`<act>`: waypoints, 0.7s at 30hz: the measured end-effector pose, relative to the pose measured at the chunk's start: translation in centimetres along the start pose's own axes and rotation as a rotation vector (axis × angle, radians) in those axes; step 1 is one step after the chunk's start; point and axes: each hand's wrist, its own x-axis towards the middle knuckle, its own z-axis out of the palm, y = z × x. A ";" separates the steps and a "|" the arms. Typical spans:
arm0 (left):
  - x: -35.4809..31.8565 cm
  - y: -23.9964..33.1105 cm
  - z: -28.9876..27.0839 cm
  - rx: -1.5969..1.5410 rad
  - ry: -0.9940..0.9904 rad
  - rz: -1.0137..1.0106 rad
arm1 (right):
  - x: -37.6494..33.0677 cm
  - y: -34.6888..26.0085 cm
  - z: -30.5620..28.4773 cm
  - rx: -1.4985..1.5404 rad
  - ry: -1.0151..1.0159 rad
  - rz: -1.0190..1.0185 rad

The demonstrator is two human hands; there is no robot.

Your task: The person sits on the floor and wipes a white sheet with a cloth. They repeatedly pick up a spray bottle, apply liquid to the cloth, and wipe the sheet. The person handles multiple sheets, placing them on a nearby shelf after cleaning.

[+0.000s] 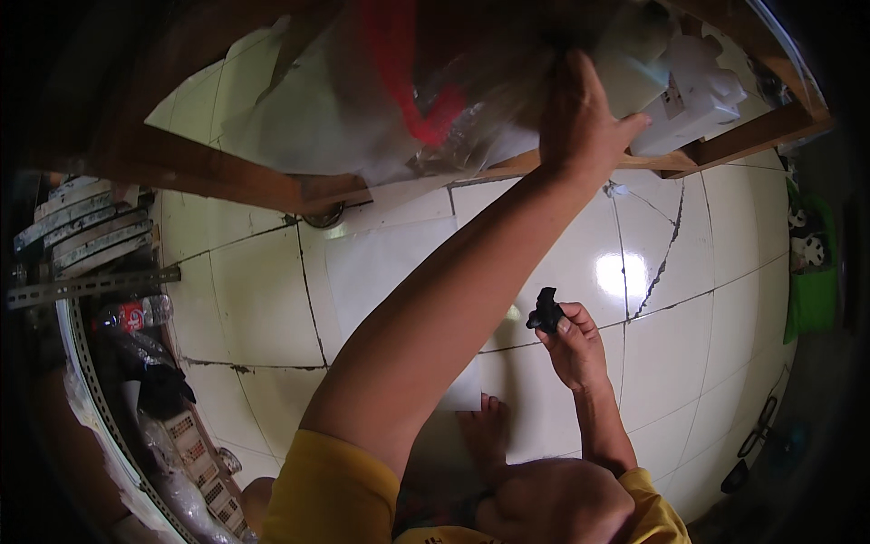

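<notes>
My left hand [584, 122] reaches far up over a clear plastic bag [476, 136] on a wooden rack. Its thumb sticks out to the right, apart from the fingers, whose tips fade into a dark, blurred spot. A red strip [399, 82] runs down across the bag beside it. Lower down, in front of my knee, my right hand [577, 349] pinches a small black piece [546, 313] of irregular shape between thumb and fingers. Its exact kind does not show.
The rack's wooden bar [217, 168] crosses the top, with white plastic containers [693, 104] at right. Paper sheets [381, 272] lie on the tiled floor. Left: a metal-edged shelf with a bottle [136, 315]. Right: a green object [813, 304] and dark-framed glasses [750, 444].
</notes>
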 end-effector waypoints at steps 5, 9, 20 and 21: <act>-0.1 -0.4 -0.6 0.000 -0.121 -0.085 | 0.2 -0.1 0.3 -0.065 -0.017 -0.008; -0.6 -0.5 -1.1 0.061 -0.171 -0.110 | 0.1 0.2 0.2 -0.090 0.006 -0.003; -10.8 -6.9 -19.2 0.160 -0.601 0.216 | -0.7 1.6 2.1 -0.226 0.088 -0.020; -13.4 -8.2 -22.9 0.269 -0.818 0.131 | -0.9 1.6 2.0 -0.261 0.096 0.000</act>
